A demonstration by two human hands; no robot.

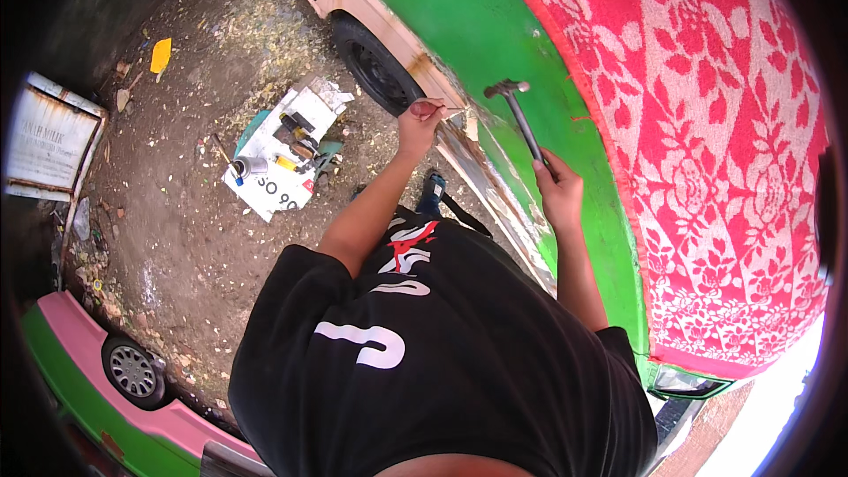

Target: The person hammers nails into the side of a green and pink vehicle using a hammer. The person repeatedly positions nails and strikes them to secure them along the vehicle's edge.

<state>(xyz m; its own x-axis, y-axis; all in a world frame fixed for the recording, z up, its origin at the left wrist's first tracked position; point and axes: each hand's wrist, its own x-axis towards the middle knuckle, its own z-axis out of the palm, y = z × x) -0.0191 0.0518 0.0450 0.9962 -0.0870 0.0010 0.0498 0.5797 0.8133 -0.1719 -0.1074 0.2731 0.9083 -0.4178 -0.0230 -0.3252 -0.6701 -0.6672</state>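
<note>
My left hand (420, 124) is closed around a thin metal tool (454, 109), most of it hidden by the fingers. Its tip points at the rusted, flaking seam (470, 124) on the side of a green and beige vehicle (457, 20); whether it touches cannot be told. In my right hand (560, 189) is a claw hammer (523, 120), gripped low on its dark handle. The hammer head is raised in front of the green panel, to the right of my left hand and apart from it.
A red and white floral cloth (695, 146) covers the vehicle's upper part. Near its black wheel (374, 63), tools and a can (252, 165) lie on a white printed board (265, 197). Behind stand a rusty-framed sign (50, 139) and a pink and green car (73, 338).
</note>
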